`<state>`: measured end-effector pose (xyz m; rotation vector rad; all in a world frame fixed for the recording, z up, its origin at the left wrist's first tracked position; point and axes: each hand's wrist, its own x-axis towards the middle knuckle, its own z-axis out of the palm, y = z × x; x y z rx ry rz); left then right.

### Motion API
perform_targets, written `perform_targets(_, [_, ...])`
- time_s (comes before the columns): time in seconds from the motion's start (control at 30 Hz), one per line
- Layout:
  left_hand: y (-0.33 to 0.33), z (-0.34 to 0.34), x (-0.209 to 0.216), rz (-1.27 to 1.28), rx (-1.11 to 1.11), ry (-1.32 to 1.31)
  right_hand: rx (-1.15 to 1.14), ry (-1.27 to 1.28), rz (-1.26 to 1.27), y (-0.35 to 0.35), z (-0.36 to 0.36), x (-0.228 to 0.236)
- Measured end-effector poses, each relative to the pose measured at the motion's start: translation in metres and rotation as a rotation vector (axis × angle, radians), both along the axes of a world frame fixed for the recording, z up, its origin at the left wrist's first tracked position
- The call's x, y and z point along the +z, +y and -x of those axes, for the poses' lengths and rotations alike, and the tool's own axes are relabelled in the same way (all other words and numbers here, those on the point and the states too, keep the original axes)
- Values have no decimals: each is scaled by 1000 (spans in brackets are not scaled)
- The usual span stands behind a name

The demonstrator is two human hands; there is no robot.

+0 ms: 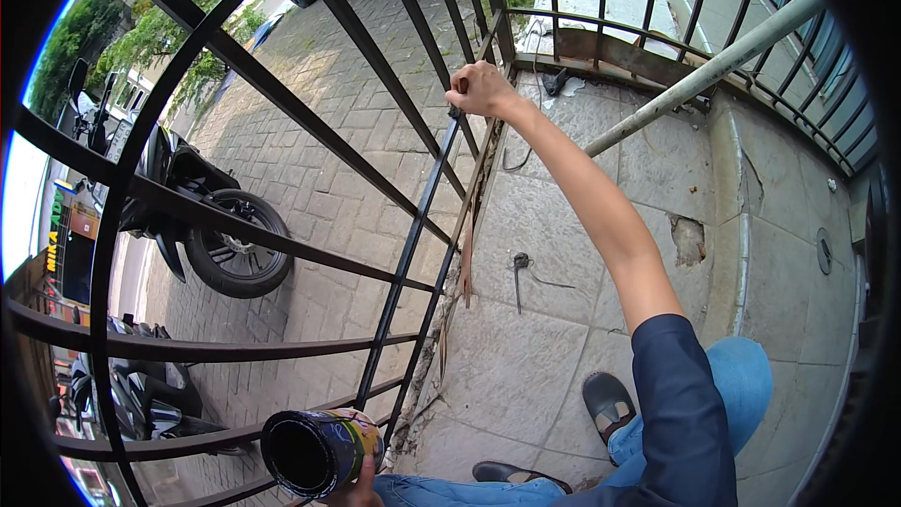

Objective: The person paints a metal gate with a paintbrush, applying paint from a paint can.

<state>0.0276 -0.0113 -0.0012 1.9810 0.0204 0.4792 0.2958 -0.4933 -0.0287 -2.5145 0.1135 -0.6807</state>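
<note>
The hands were well apart. The left hand [366,483] was clasped around the side of a can [349,441], low by the knees, its open mouth tipped toward the head camera; the inside looked black, and how full it was could not be told. The right hand [483,90] reached far out to the upper end of the fence rail [404,270], its fingers curled closed on a small dark wad [455,113] that met the metal. Whether that was a cloth or a brush was too small to tell.

The step looked like wiping a dark coat onto the rail, a judgement from the can and the shiny black metal. Done well, it called for a lightly loaded wad, even pressure along the length, and a turn of the wrist to cover the sides and underside. With the arm so stretched, a step closer would have steadied the stroke. The can was better kept more upright, since a spill could reach the tiles [526,366] or the jeans [737,385]. Two dark scraps, one near the corner [556,83] and one nearer the shoes [519,263], lay on the tiles, best not trodden on.
</note>
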Motion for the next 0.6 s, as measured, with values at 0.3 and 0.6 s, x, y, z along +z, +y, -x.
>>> perform_targets(0.3, [1,-1,-12,-10,-2,-50,51,223,-355,-5,-3,14])
perform_targets(0.6, [4,-1,-13,21,26,-41,71,242,-483,-1,-13,13])
